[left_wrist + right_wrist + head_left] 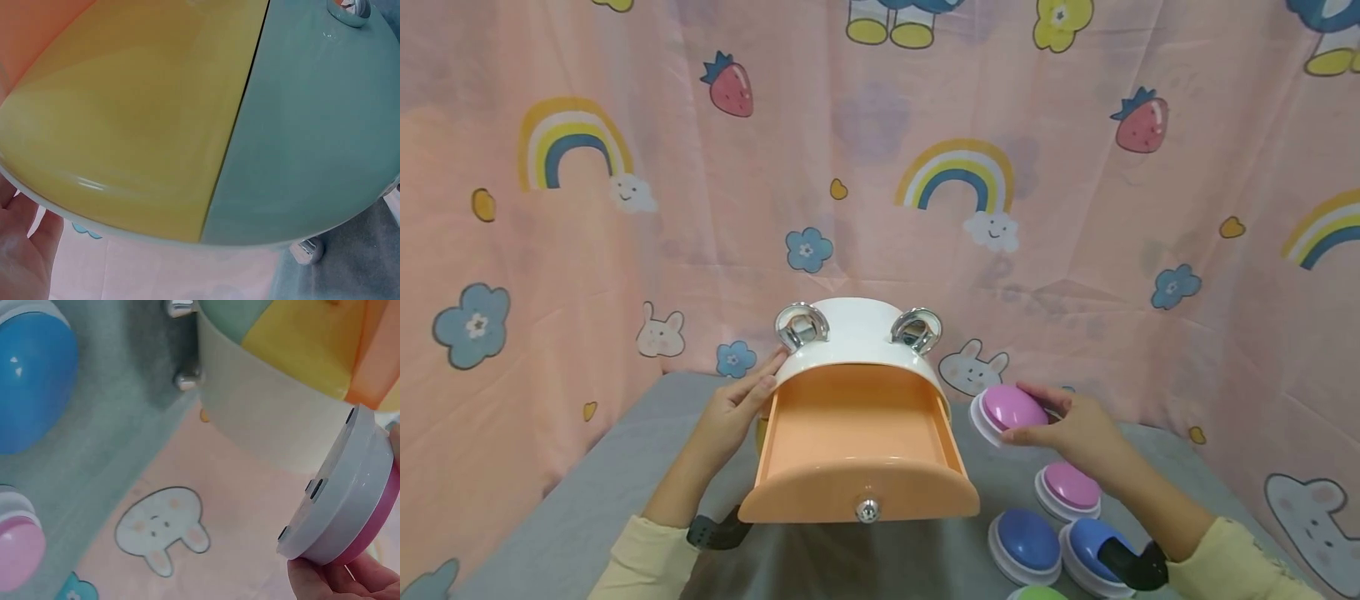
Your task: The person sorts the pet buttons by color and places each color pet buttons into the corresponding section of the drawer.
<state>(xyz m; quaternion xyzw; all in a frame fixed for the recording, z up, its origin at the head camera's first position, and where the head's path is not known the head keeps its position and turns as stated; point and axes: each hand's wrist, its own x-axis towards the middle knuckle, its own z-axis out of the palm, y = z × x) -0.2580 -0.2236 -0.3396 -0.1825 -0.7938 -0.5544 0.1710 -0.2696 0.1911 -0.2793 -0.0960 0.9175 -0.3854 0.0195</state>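
Observation:
A white round-topped drawer box (859, 327), shaped like an alarm clock with two silver bells, stands in the middle of the head view. Its upper orange drawer (859, 492) is pulled out, with a bare inside and a silver knob. My left hand (733, 417) rests against the box's left side, fingers fairly straight. Yellow (134, 125) and green (312, 125) front panels show below the orange drawer. To the right of the box, my right hand (1075, 425) grips a pink push button (1011, 407) with a white base (350, 506), held tilted above the table.
On the grey table (617, 467) at the right stand another pink button (1071, 485), a blue button (1026, 540) and a second blue one (1090, 546) partly behind the right wrist strap. A green button (1037, 593) shows at the bottom edge. A pink patterned curtain (865, 108) hangs behind.

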